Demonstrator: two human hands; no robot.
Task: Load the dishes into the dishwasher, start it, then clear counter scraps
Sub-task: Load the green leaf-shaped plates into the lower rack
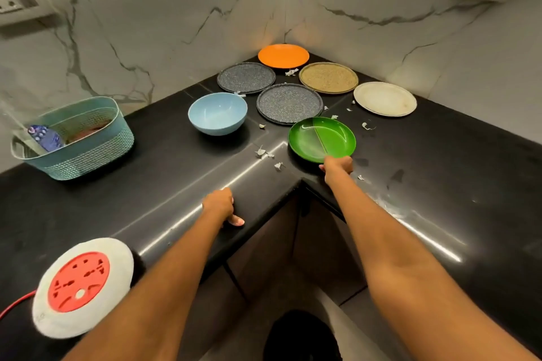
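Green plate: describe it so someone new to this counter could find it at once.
Start at the inner corner of the black counter, where dishes fan out from the wall. The green plate is the nearest dish to the counter's front edge, with the right hand at its near rim. It is the only green one, glossy and divided into sections.

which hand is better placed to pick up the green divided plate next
The right hand. It already touches the near rim of the round green divided plate, though how firm the grip is cannot be seen. The left hand rests on the black counter edge, further from the plate.
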